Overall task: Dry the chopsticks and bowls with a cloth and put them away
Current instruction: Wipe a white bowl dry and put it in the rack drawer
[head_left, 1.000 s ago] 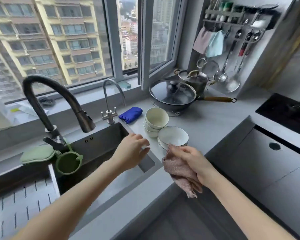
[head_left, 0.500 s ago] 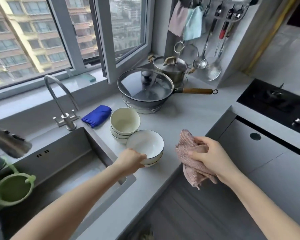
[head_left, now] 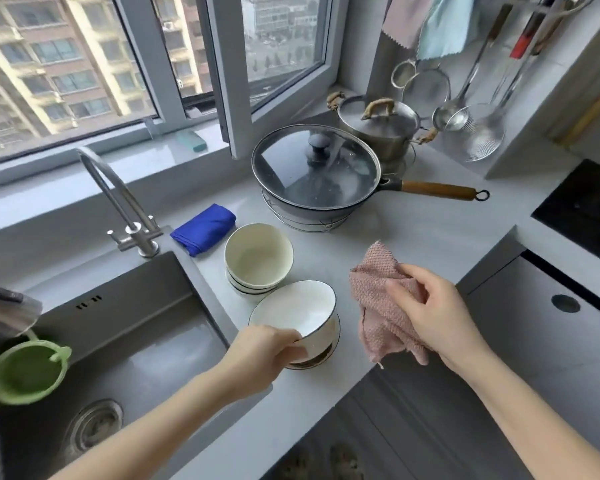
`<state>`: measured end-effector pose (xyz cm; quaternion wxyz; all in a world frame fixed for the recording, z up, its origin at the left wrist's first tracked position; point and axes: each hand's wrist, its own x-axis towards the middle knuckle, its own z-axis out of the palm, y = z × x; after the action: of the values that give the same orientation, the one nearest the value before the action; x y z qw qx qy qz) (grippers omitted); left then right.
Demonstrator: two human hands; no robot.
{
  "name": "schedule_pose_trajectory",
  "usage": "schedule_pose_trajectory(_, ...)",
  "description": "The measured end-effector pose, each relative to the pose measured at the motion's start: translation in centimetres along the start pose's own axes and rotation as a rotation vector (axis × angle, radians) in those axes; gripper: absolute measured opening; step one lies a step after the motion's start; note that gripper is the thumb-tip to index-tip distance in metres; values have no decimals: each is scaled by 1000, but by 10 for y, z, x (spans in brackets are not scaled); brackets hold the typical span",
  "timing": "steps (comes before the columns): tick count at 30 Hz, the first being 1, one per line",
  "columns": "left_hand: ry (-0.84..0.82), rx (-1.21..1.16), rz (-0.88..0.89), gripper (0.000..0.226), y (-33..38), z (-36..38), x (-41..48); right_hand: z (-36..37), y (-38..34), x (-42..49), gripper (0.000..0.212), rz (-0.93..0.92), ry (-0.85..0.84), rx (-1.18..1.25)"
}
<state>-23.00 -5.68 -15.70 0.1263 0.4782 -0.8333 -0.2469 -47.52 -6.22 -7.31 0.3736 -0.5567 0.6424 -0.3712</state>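
Observation:
A white bowl with a dark rim (head_left: 293,310) is tilted and raised off the bowls stacked under it, near the counter's front edge. My left hand (head_left: 262,355) grips its near rim, thumb inside. Behind it stands a stack of cream bowls (head_left: 257,254). My right hand (head_left: 433,313) holds a bunched pink cloth (head_left: 378,299) just right of the tilted bowl, apart from it. No chopsticks are in sight.
A steel sink (head_left: 125,344) with a tap (head_left: 118,199) lies on the left, a green strainer (head_left: 25,372) at its edge. A blue cloth (head_left: 203,228), a lidded wok (head_left: 316,174) and a steel pot (head_left: 381,126) sit behind. Utensils hang at the right; a hob (head_left: 586,209) is far right.
My left hand went from the sink edge to the top bowl, gripped its rim and tipped it up. The right hand carried the pink cloth to the right of the bowls.

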Motion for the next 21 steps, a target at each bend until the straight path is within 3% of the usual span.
schedule_pose_trajectory(3,120,155,101,36,12,2,-5,13,3,18,14,133,-85,181)
schedule_pose_trajectory(6,136,237,151,22,33,5,-6,37,10,25,14,260,-265,191)
schedule_pose_trajectory(7,156,250,163,20,40,8,-4,44,13,25,15,266,-320,144)
schedule_pose_trajectory(10,185,299,160,19,54,16,1,50,16,30,46,212,-351,23)
schedule_pose_trajectory(14,284,386,146,31,69,20,6,39,15,39,54,131,-351,-28)
schedule_pose_trajectory(16,360,149,98,27,78,11,0,34,16,41,56,114,-378,-36)
schedule_pose_trajectory(17,437,-50,-15,26,80,6,-4,32,16,42,57,114,-379,-33)
schedule_pose_trajectory(19,600,-507,-411,43,80,-5,-11,25,15,43,56,101,-378,-27)
schedule_pose_trajectory(21,480,-1065,-755,53,83,-13,-7,20,11,42,55,76,-394,-10)
